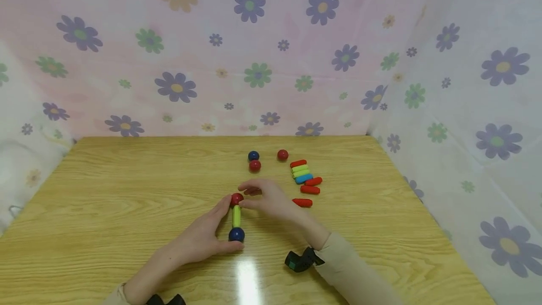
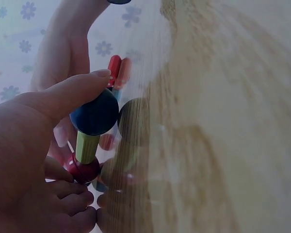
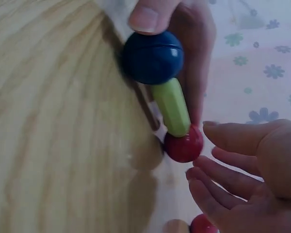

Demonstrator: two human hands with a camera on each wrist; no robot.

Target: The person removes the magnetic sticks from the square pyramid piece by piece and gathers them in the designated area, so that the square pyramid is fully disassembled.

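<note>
A blue ball (image 1: pixel 236 235), a yellow-green rod (image 1: pixel 236 217) and a red ball (image 1: pixel 236 198) stand joined end to end in a line on the table. My left hand (image 1: pixel 199 238) holds this piece lengthwise, its thumb against the blue ball and its fingertips at the red one. Beside the red ball is my right hand (image 1: pixel 274 201), with fingers loosely bent. In the right wrist view, the right thumb and fingertips (image 3: pixel 211 125) lie right at the edge of the red ball (image 3: pixel 184 144), not curled round it.
Beyond the hands lie a dark blue ball (image 1: pixel 253 156) and a red ball (image 1: pixel 255 166), close together, with another red ball (image 1: pixel 282 155) to their right. Several red, yellow-green and blue rods (image 1: pixel 301 173) lie at the right on the wooden table (image 1: pixel 127 192). Flowered cloth (image 1: pixel 203 60) borders it.
</note>
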